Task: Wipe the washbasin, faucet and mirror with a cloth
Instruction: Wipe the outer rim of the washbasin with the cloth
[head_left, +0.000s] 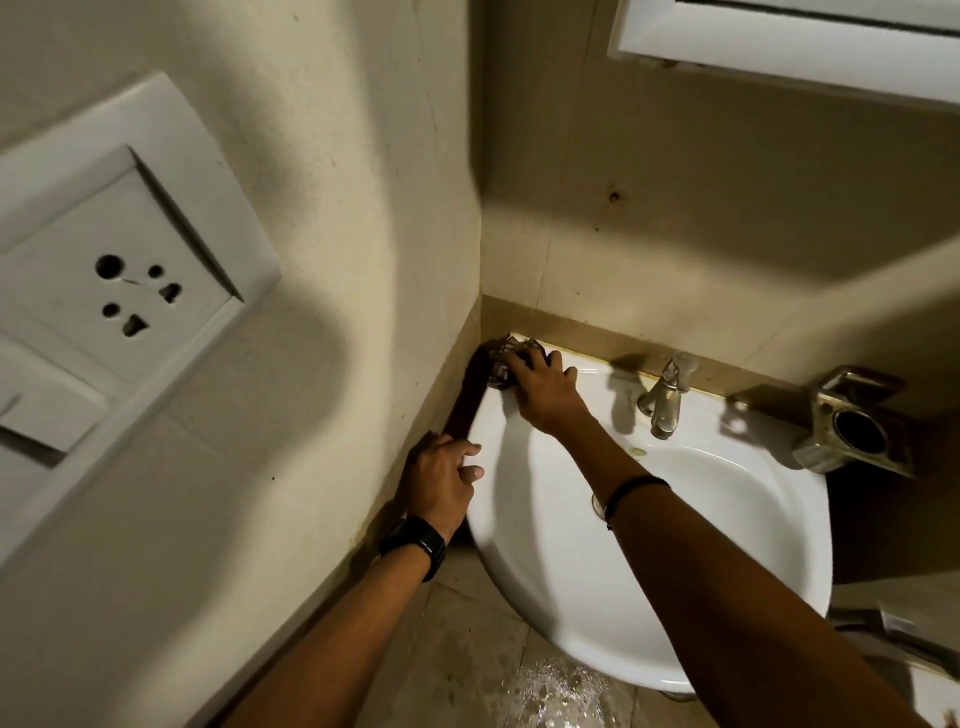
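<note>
1. Head view is looking down into a corner where a white basin (571, 561) is sitting against the back wall, its left edge close to the side wall.
2. Right hand (545, 395) is reaching across the basin to its back-left corner, fingers curled down over a crumpled dark cloth (506, 358) and pressing it onto the rim.
3. Most of the cloth is lying bunched between the fingertips and the wall corner, partly covered by the hand, so no long axis is showing.
4. Left hand (441, 483) is gripping the basin's left rim, fingers hooked over the white edge and the thumb resting on top, near the side wall.
5. A black watch (415, 543) is sitting on the left wrist, and a thin dark band (631, 491) is circling the right wrist.
6. Behind the right arm, a metal faucet (665, 395) is standing at the basin's back rim, its spout pointing forward and down toward the bowl.
7. Farther right, a tarnished metal holder (852, 426) is jutting from the wall beside the basin.
8. A mirror (789, 47) edge is showing at the upper right, above the faucet.
9. On the left wall, a white socket plate (119, 270) is filling the near side.
10. Below the basin, the floor (561, 691) is looking wet.
</note>
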